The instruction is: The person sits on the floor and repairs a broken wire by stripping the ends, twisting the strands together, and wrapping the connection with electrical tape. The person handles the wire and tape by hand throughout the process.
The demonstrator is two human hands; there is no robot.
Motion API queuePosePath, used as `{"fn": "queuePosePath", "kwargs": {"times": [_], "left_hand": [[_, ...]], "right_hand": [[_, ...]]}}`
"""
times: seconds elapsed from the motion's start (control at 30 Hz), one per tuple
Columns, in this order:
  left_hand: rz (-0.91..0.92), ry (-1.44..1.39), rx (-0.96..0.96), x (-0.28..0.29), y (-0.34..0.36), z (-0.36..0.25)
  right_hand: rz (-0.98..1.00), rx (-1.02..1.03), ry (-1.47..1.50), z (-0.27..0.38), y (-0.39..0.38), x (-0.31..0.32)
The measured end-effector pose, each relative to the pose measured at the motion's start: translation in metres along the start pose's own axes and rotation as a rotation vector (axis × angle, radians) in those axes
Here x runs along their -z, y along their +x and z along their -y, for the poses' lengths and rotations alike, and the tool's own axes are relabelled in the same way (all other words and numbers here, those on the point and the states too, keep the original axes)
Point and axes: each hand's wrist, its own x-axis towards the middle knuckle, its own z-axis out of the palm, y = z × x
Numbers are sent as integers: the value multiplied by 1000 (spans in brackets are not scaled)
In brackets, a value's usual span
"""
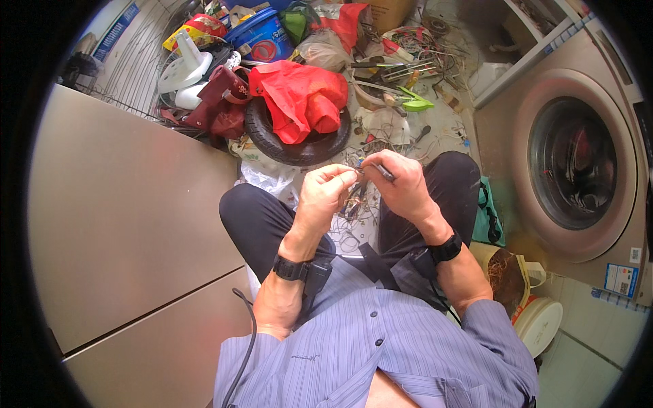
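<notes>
My left hand (325,192) pinches a small thin piece, which looks like wire, between thumb and finger, just above the gap between my knees. Beside it, my right hand (403,185) is closed around a small dark tool with silver (385,174), its thumb near the left hand's fingertips. The tool's tip and the exact shape of the pinched piece are too small to make out. Below both hands, loose wires and scraps (350,228) lie on the floor between my dark-trousered legs.
Ahead are a tyre (275,149) under a red bag (299,98), a blue bucket (255,37), a wire rack (122,71) and piled clutter. A metal cabinet (129,224) stands left. A washing machine (510,163), teal bag (490,217) and lidded bucket (541,326) are right.
</notes>
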Motion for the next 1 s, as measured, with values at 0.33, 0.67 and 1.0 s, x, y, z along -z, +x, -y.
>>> {"fn": "queuePosePath", "kwargs": {"times": [0.33, 0.67, 1.0], "left_hand": [[-66, -16, -99, -2, -2, 3], [-22, 90, -99, -2, -8, 0], [5, 101, -106, -7, -10, -4]], "right_hand": [[-19, -487, 387, 5, -1, 4], [98, -478, 469, 5, 0, 4], [85, -411, 343, 9, -2, 2]]}}
